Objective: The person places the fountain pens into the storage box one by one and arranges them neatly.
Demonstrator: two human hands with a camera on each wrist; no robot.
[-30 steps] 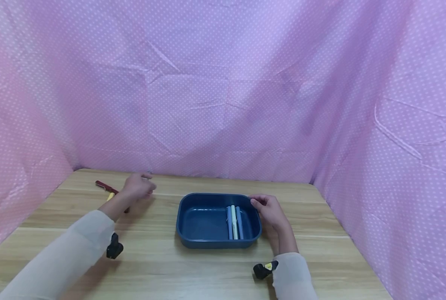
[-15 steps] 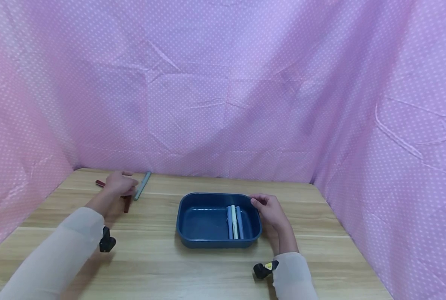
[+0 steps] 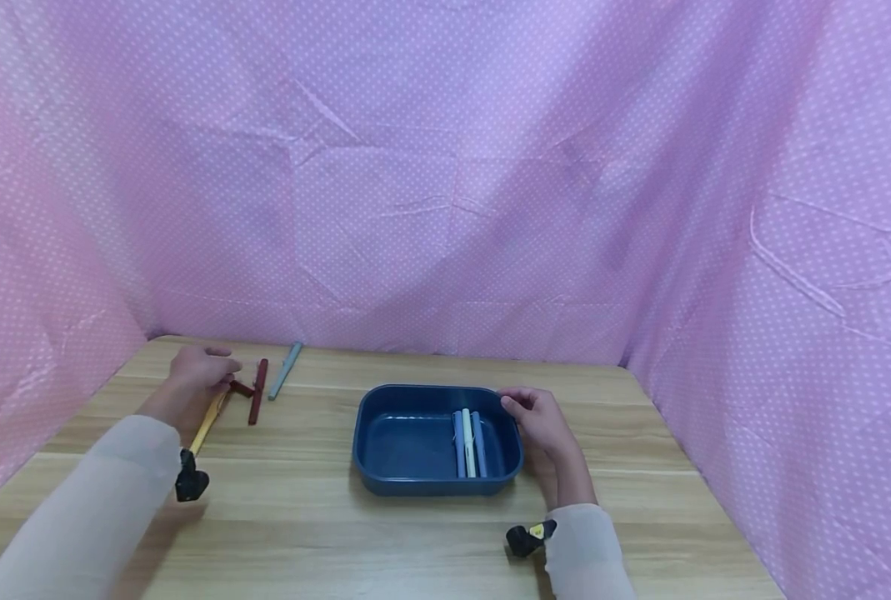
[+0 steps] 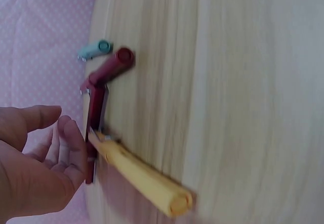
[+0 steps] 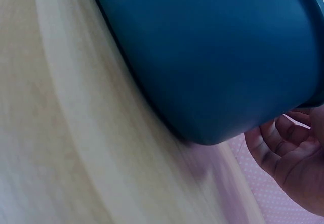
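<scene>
Pink dotted cloth (image 3: 445, 208) backs a wooden table (image 3: 302, 533) where the right hand (image 3: 538, 421) grips the box (image 3: 433, 488) at its rim and, left of that box, the left hand (image 3: 199, 369), loosely curled around nothing, hovers beside a yellow pen (image 3: 207, 423), probably light, stiff and slick, best pinched mid-barrel.

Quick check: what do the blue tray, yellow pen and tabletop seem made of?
Blue tray: probably rigid plastic, satin; smooth moulded wall with soft highlights. Yellow pen: likely plastic, smooth; even-coloured barrel, though blur leaves its finish open. Tabletop: wood or laminate, low sheen; streaky grain shows.
</scene>
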